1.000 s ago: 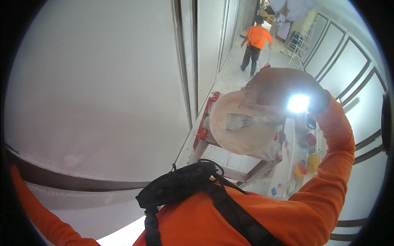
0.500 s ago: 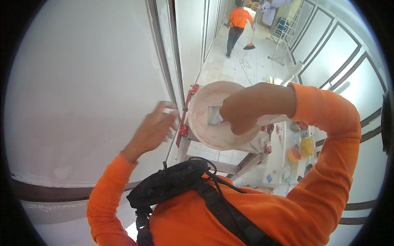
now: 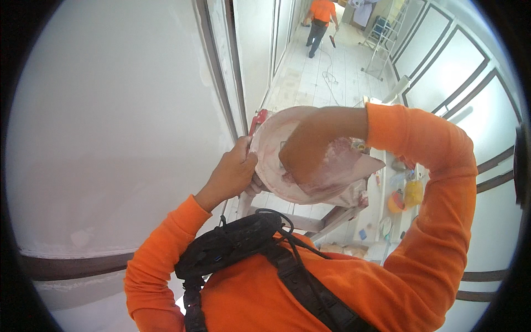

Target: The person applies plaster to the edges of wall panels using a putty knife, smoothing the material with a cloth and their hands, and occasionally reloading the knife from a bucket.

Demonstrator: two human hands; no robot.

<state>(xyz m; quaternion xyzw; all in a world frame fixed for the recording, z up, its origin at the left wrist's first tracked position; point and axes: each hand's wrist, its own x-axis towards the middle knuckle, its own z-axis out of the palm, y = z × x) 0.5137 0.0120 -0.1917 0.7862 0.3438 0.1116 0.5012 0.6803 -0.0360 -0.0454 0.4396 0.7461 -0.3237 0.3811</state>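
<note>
Two orange sleeves (image 3: 160,260) frame a black pouch (image 3: 229,246) strapped across the wearer's chest. Beyond it, the left hand (image 3: 232,171) is clamped on the near-left rim of a round, pinkish-white smeared tub (image 3: 269,138), just beside the white wall panel (image 3: 121,127). Reaching in from the right, the right hand (image 3: 301,152) is inside the tub; its fingers are hidden, so I cannot tell how they are closed, though a sliver of grey blade (image 3: 282,146) shows against it. Under the tub stands a slant-legged stand (image 3: 334,221) with a red bracket (image 3: 259,118). Past its right side sits a yellow container (image 3: 414,193). Farther off, a loose cable (image 3: 329,77) lies on the tiles, a stepladder (image 3: 384,47) stands at right, and an orange-shirted co-worker (image 3: 321,12) has a broom (image 3: 333,41) alongside.
</note>
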